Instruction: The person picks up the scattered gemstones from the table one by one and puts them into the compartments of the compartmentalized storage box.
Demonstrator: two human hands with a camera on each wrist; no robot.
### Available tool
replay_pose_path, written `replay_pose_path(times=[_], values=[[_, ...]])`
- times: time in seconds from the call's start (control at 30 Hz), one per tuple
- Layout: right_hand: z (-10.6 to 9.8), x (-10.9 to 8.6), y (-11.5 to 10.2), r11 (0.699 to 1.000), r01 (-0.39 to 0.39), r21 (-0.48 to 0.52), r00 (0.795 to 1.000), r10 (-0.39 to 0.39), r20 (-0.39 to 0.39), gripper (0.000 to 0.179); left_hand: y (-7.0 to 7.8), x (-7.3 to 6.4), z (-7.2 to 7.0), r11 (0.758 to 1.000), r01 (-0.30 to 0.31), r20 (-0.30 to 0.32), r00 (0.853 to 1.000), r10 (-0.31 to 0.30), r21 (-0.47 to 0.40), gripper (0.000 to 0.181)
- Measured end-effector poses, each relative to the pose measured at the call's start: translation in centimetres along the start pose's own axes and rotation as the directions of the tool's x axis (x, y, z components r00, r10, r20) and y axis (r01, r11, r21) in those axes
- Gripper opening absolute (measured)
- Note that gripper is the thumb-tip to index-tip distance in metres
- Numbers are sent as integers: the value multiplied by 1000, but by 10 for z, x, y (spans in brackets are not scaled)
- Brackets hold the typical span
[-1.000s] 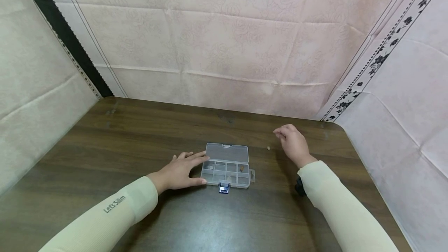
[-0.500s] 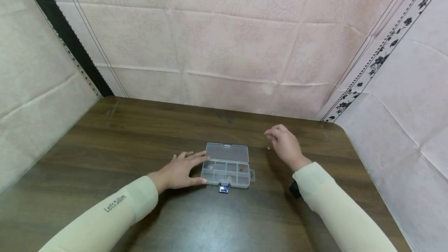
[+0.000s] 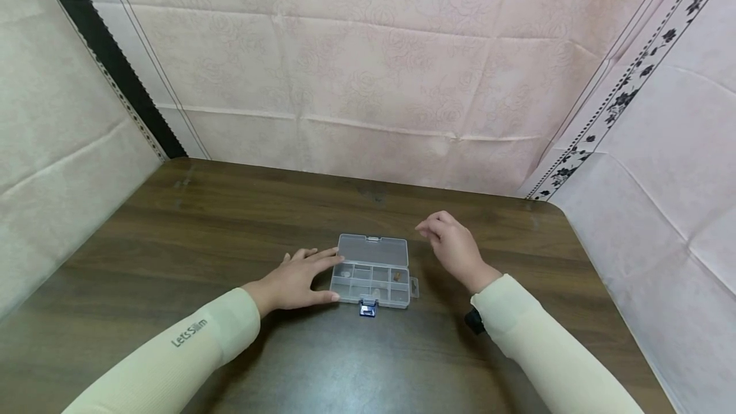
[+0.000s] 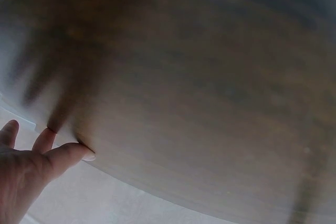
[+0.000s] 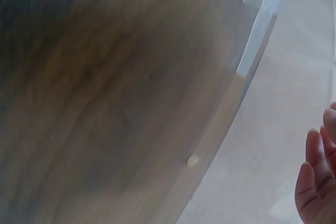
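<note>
A clear plastic compartment box (image 3: pixel 368 285) lies on the table, its lid (image 3: pixel 372 250) folded back. Several divided cells show; one at the right holds a small brown piece (image 3: pixel 397 276), and pale bits are faintly visible in others. My left hand (image 3: pixel 293 283) rests at the box's left side, fingers straight and spread, touching its edge. Right of the lid, my right hand (image 3: pixel 455 248) hovers above the table with bent fingers drawn together; anything between the fingertips is too small to see. A small pale bead-like piece (image 5: pixel 193 161) lies on the table in the right wrist view.
The dark wood table (image 3: pixel 230 209) meets pale patterned cloth (image 3: pixel 368 82) at the back and on both sides. A blue latch (image 3: pixel 367 308) hangs off the box's front edge. A clear hanging tab (image 3: pixel 414 287) juts from its right side.
My right hand has moved left toward the box's lid and now covers the small piece on the table in the head view. My left hand and the box have stayed put.
</note>
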State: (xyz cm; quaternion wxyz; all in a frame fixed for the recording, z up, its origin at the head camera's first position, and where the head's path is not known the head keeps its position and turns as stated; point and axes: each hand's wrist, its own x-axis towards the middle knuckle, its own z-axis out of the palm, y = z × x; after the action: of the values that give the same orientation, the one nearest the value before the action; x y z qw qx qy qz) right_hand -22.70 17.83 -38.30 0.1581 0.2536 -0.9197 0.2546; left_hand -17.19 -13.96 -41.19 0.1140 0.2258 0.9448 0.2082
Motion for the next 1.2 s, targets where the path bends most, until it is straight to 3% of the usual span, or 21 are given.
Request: replay_pose_path(times=[0.63, 1.2], values=[[17, -10, -39, 995, 41, 86, 997, -46, 59, 16, -2, 1, 0, 1000, -5, 0, 1000, 5, 7, 75], [26, -18, -59, 988, 120, 101, 984, -132, 122, 16, 0, 1, -1, 1000, 2, 0, 1000, -2, 12, 75]])
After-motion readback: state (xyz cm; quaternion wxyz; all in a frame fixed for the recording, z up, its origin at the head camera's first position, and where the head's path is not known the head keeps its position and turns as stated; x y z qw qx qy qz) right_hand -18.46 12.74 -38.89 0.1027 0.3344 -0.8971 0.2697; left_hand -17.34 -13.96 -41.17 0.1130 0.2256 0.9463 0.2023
